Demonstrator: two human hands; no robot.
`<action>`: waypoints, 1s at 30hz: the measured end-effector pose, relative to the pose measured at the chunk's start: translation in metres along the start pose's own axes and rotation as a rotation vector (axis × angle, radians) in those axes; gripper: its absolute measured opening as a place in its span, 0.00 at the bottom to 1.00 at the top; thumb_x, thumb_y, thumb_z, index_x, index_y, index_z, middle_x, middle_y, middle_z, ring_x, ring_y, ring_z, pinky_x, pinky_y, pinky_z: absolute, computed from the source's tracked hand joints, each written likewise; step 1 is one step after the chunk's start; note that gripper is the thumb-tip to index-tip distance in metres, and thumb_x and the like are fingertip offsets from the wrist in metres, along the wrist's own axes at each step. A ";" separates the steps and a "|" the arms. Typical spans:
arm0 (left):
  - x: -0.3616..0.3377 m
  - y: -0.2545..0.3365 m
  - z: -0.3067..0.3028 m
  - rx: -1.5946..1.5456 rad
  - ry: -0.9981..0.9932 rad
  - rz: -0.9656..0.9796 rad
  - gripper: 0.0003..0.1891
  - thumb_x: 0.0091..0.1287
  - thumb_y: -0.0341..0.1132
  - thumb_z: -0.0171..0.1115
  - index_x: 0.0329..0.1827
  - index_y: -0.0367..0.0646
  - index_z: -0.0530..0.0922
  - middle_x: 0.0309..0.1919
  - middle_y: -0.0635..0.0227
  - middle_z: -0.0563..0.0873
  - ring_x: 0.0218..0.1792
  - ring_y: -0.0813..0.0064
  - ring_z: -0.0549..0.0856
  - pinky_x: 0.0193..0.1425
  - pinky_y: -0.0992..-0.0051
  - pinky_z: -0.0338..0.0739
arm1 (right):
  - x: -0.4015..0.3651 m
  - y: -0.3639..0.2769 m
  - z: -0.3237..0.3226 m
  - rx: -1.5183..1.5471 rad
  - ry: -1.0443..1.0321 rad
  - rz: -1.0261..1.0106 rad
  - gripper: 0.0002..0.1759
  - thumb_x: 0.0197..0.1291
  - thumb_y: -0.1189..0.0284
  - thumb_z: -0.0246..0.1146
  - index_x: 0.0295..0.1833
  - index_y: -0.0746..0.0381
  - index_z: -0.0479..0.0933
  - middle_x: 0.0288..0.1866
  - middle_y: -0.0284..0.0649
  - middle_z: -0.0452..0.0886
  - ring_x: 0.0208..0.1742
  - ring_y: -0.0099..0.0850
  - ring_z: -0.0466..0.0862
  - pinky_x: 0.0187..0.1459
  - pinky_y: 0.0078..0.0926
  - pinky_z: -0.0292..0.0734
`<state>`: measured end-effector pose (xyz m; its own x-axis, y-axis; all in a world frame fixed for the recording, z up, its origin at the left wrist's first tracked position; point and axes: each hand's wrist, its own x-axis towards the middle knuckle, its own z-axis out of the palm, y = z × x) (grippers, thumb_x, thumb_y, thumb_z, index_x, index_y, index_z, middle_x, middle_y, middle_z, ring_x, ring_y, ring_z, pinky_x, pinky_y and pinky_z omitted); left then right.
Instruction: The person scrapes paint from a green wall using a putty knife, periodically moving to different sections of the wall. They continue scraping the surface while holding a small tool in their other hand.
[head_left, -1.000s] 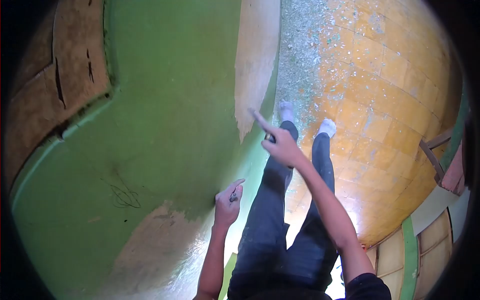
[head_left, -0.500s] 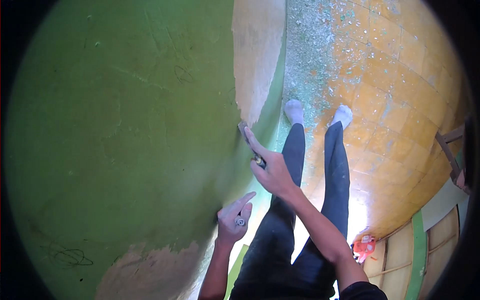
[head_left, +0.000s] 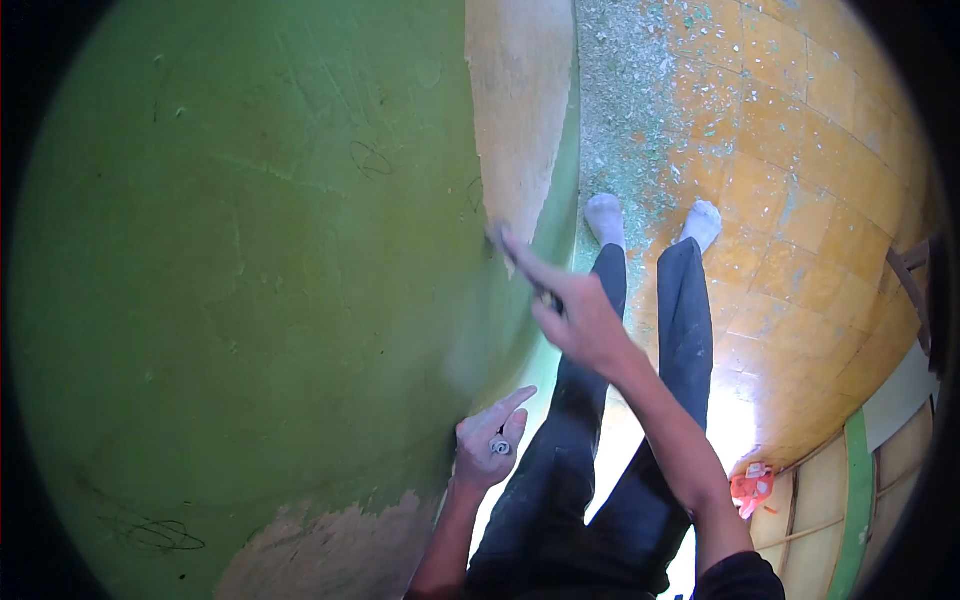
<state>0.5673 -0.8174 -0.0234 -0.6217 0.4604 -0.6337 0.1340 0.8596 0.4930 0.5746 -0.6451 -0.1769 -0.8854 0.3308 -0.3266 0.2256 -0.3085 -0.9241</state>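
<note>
My right hand (head_left: pixel 588 318) is closed around a scraper (head_left: pixel 495 236), the index finger stretched along it towards the blade. The blade, blurred, is at the left edge of a pale bare strip (head_left: pixel 515 110) on the green wall (head_left: pixel 250 300), near the strip's pointed lower end. Lower down, beside the wall, my left hand (head_left: pixel 482 442) is wrapped round a tool with a round, light-coloured end (head_left: pixel 500 447). Its thumb and fingers point up and right. The rest of that tool is hidden by the hand.
Another bare patch (head_left: pixel 330 555) shows at the wall's bottom. Green and white flakes (head_left: pixel 625 110) cover the floor along the wall and scatter over orange tiles (head_left: pixel 760 220). My socked feet stand there. A red-and-white object (head_left: pixel 752 487) and a dark wooden frame (head_left: pixel 915 290) are at right.
My right hand and the scraper have moved up and right. The bare strip reaches slightly lower. My left hand keeps its grip, and the whole view has shifted a little.
</note>
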 end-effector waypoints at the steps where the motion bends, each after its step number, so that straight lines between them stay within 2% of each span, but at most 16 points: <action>1: 0.002 0.001 0.001 -0.017 0.009 0.007 0.12 0.71 0.26 0.62 0.56 0.39 0.86 0.40 0.51 0.90 0.24 0.67 0.85 0.29 0.71 0.77 | -0.007 -0.001 0.007 0.045 0.079 -0.131 0.46 0.49 0.86 0.51 0.79 0.54 0.64 0.54 0.60 0.82 0.43 0.51 0.86 0.49 0.34 0.80; 3: 0.005 0.002 0.006 -0.038 0.025 0.026 0.12 0.71 0.26 0.62 0.56 0.40 0.86 0.40 0.51 0.90 0.24 0.66 0.85 0.30 0.71 0.77 | -0.008 -0.004 0.002 0.011 0.059 -0.133 0.47 0.47 0.87 0.50 0.80 0.54 0.64 0.58 0.59 0.82 0.50 0.51 0.87 0.54 0.33 0.80; 4: 0.004 0.001 0.003 -0.032 0.028 0.025 0.12 0.71 0.26 0.63 0.56 0.40 0.86 0.40 0.51 0.90 0.24 0.66 0.85 0.30 0.71 0.77 | 0.009 -0.019 -0.005 -0.010 0.011 0.005 0.48 0.47 0.88 0.49 0.80 0.55 0.64 0.62 0.56 0.80 0.55 0.50 0.85 0.58 0.32 0.77; 5: 0.002 0.002 0.001 -0.030 0.033 0.022 0.12 0.73 0.30 0.60 0.56 0.38 0.86 0.33 0.56 0.87 0.22 0.71 0.82 0.29 0.73 0.75 | 0.041 -0.044 -0.021 -0.028 -0.045 0.135 0.48 0.46 0.89 0.48 0.79 0.55 0.64 0.67 0.54 0.78 0.60 0.49 0.83 0.62 0.30 0.75; 7: 0.007 0.005 0.004 -0.050 0.057 0.040 0.16 0.78 0.37 0.56 0.56 0.36 0.86 0.20 0.66 0.80 0.19 0.81 0.77 0.26 0.76 0.71 | 0.049 -0.049 -0.024 -0.062 -0.047 0.105 0.49 0.45 0.89 0.47 0.79 0.55 0.64 0.69 0.54 0.77 0.61 0.49 0.84 0.64 0.30 0.75; 8: 0.006 0.006 0.002 -0.067 0.039 0.006 0.16 0.78 0.38 0.56 0.56 0.37 0.86 0.20 0.66 0.80 0.19 0.81 0.76 0.27 0.76 0.70 | 0.017 -0.027 -0.012 -0.063 0.005 -0.039 0.49 0.46 0.88 0.48 0.80 0.53 0.64 0.66 0.55 0.78 0.56 0.49 0.86 0.61 0.31 0.77; 11: 0.007 0.006 0.005 -0.067 0.058 0.014 0.16 0.78 0.38 0.57 0.56 0.37 0.86 0.21 0.66 0.81 0.19 0.81 0.76 0.27 0.76 0.70 | -0.001 -0.014 -0.010 -0.091 -0.015 -0.041 0.47 0.47 0.84 0.50 0.79 0.51 0.65 0.59 0.60 0.80 0.34 0.48 0.84 0.46 0.35 0.80; 13: 0.006 0.005 0.004 -0.076 0.061 0.012 0.16 0.78 0.39 0.57 0.56 0.37 0.86 0.21 0.66 0.81 0.19 0.81 0.76 0.26 0.76 0.70 | 0.054 -0.036 -0.036 -0.054 0.011 0.031 0.46 0.48 0.83 0.50 0.79 0.51 0.65 0.58 0.60 0.79 0.28 0.49 0.80 0.43 0.37 0.80; 14: 0.007 0.006 0.004 -0.085 0.065 0.011 0.16 0.78 0.39 0.57 0.56 0.37 0.86 0.22 0.66 0.82 0.19 0.81 0.76 0.26 0.76 0.70 | 0.071 -0.046 -0.047 -0.154 -0.026 0.137 0.47 0.47 0.84 0.49 0.79 0.51 0.66 0.59 0.59 0.79 0.30 0.49 0.81 0.45 0.36 0.80; 17: 0.006 0.010 -0.001 -0.050 -0.017 -0.067 0.12 0.72 0.27 0.61 0.55 0.37 0.86 0.43 0.51 0.91 0.31 0.63 0.90 0.37 0.70 0.82 | 0.026 -0.031 -0.026 -0.004 -0.018 0.073 0.47 0.46 0.84 0.49 0.79 0.50 0.65 0.59 0.59 0.79 0.32 0.51 0.83 0.45 0.36 0.80; 19: 0.005 0.010 0.000 -0.059 -0.007 -0.053 0.12 0.72 0.26 0.61 0.55 0.37 0.85 0.43 0.51 0.91 0.31 0.63 0.90 0.37 0.70 0.82 | 0.015 -0.031 -0.020 -0.094 -0.031 -0.008 0.45 0.48 0.82 0.51 0.78 0.58 0.66 0.70 0.48 0.78 0.43 0.38 0.90 0.54 0.25 0.78; 21: 0.006 0.007 0.000 -0.058 -0.002 -0.049 0.12 0.72 0.26 0.61 0.55 0.37 0.85 0.42 0.52 0.91 0.31 0.63 0.90 0.36 0.70 0.81 | 0.018 -0.031 -0.030 -0.083 -0.116 0.132 0.44 0.48 0.82 0.51 0.78 0.59 0.66 0.70 0.48 0.78 0.46 0.39 0.90 0.56 0.26 0.77; 23: 0.005 0.007 0.003 -0.061 -0.002 -0.063 0.12 0.72 0.26 0.61 0.55 0.38 0.86 0.42 0.51 0.91 0.30 0.63 0.89 0.36 0.70 0.81 | 0.047 -0.025 -0.039 -0.152 -0.050 0.029 0.44 0.49 0.82 0.51 0.78 0.59 0.66 0.70 0.49 0.78 0.44 0.40 0.89 0.56 0.25 0.77; 26: 0.006 0.008 0.001 -0.014 -0.025 -0.093 0.12 0.71 0.26 0.61 0.55 0.38 0.86 0.41 0.52 0.91 0.28 0.65 0.88 0.35 0.70 0.80 | 0.042 -0.034 -0.036 -0.111 -0.086 0.141 0.44 0.50 0.82 0.51 0.79 0.58 0.64 0.70 0.50 0.78 0.42 0.39 0.88 0.54 0.26 0.77; 28: 0.011 0.009 0.001 -0.053 -0.002 -0.050 0.12 0.71 0.26 0.61 0.55 0.38 0.86 0.39 0.52 0.90 0.26 0.65 0.86 0.33 0.70 0.79 | 0.013 -0.028 -0.013 -0.035 0.005 0.016 0.47 0.47 0.83 0.50 0.79 0.53 0.64 0.58 0.57 0.79 0.37 0.52 0.83 0.47 0.38 0.78; 30: 0.007 0.009 0.001 -0.066 -0.013 -0.057 0.12 0.71 0.26 0.61 0.55 0.38 0.86 0.38 0.53 0.90 0.25 0.65 0.85 0.33 0.70 0.79 | 0.021 -0.021 -0.019 -0.087 0.035 -0.035 0.48 0.46 0.84 0.50 0.79 0.52 0.64 0.56 0.58 0.79 0.37 0.55 0.82 0.46 0.39 0.79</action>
<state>0.5646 -0.8061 -0.0236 -0.6167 0.4145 -0.6692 0.0473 0.8681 0.4941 0.5588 -0.6148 -0.1685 -0.8791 0.3713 -0.2988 0.2303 -0.2178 -0.9484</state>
